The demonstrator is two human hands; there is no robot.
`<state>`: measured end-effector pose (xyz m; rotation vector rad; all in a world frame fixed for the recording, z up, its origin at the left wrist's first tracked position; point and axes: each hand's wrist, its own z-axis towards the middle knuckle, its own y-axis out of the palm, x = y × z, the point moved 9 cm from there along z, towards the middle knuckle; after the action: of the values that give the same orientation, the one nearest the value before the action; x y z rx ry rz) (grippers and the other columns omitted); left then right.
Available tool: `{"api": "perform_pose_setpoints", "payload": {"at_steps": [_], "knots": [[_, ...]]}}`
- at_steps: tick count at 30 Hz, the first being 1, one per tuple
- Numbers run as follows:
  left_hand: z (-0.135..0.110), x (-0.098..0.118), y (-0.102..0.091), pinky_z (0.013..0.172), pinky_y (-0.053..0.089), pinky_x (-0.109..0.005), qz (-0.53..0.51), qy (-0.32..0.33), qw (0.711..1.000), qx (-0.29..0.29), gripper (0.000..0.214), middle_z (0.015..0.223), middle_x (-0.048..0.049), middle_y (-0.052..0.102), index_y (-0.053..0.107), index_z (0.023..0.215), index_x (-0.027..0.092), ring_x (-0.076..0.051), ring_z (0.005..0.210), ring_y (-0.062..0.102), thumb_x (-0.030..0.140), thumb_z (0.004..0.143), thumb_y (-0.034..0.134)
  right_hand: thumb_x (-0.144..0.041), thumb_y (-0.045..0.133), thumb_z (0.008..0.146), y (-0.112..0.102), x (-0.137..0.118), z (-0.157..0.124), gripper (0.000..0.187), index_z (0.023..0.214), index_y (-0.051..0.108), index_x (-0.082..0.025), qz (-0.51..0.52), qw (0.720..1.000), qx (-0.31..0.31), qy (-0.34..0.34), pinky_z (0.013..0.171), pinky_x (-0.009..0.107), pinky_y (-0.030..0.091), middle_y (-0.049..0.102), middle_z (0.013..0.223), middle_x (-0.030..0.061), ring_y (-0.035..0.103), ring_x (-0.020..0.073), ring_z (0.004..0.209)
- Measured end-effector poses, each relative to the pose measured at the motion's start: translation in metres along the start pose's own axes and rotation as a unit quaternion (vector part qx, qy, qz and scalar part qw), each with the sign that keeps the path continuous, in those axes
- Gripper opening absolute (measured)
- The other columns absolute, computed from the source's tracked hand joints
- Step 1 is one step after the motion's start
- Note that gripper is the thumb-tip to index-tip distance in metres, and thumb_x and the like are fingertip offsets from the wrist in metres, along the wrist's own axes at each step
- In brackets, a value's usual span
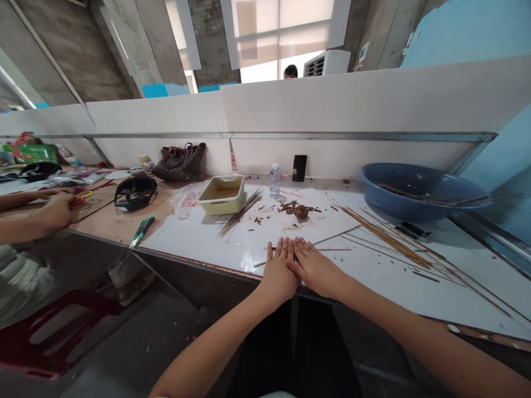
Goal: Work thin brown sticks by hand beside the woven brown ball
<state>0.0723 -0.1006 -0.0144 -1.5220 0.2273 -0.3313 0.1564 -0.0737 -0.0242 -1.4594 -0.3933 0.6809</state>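
Left grip (279,273) and right grip (316,270) flat on a white board (194,237), palms down, together, right thumb side lapped against the left hand. Neither clamped on anything. A thin wooden stick (329,249) crosses under the fingers; can't tell if they press on it.

Ahead of the grip, crumbled brown bits around a small lump (301,211). Ahead and right, a bundle of thin sticks (385,237) fans out across the board, with looser sticks beyond it. Ahead and left, a smaller bundle of sticks (240,213) lies beside a cream plastic tray (222,196).

Far ahead, a water bottle (274,181) and an upright phone (299,168) by the white partition (332,105). Far right, a blue basin (418,190) with sticks lying in it.

Left along the wooden desk (112,224): green-handled cutter (143,232) at the edge, black strapped item (135,193), brown handbag (180,161). Further left, a co-worker's hand (56,211) rests over a brown mat (93,204).
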Motion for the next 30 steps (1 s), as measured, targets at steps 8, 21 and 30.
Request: {"api": "perform_pose_setpoints", "payload": {"at_steps": [8, 21, 30], "knots": [[0.059, -0.027, -0.010, 0.140, 0.004, -0.065, -0.007, -0.056, 0.997, -0.046, 0.078, 0.186, -0.0154, 0.020, 0.021, 0.179, 0.009, -0.034, 0.175, 0.012, 0.035, 0.108, 0.037, -0.046, 0.023, 0.119, -0.017, 0.018, 0.054, 0.071, 0.173, 0.036, -0.001, -0.053, 0.998, -0.028, 0.003, 0.135, 0.065, 0.028, 0.032, 0.178, 0.0300, 0.026, 0.0382, 0.170], [0.033, -0.018, 0.006, 0.141, 0.016, -0.055, -0.020, -0.016, 0.999, -0.048, 0.087, 0.187, -0.0216, 0.010, 0.016, 0.178, 0.003, -0.037, 0.175, 0.008, 0.040, 0.105, 0.045, -0.050, 0.020, 0.119, 0.000, -0.002, 0.030, 0.073, 0.175, 0.033, -0.004, 0.005, 1.000, -0.028, -0.013, 0.138, 0.059, 0.026, 0.029, 0.181, 0.0268, 0.023, 0.0353, 0.171], [0.031, -0.023, 0.010, 0.141, 0.016, -0.052, -0.027, -0.022, 0.999, -0.037, 0.085, 0.187, -0.0200, 0.014, 0.019, 0.178, 0.003, -0.034, 0.175, 0.011, 0.039, 0.106, 0.046, -0.047, 0.027, 0.118, 0.004, 0.001, 0.030, 0.072, 0.177, 0.029, -0.005, -0.029, 0.999, -0.023, -0.024, 0.137, 0.064, 0.024, 0.027, 0.180, 0.0268, 0.023, 0.0376, 0.171]]}}
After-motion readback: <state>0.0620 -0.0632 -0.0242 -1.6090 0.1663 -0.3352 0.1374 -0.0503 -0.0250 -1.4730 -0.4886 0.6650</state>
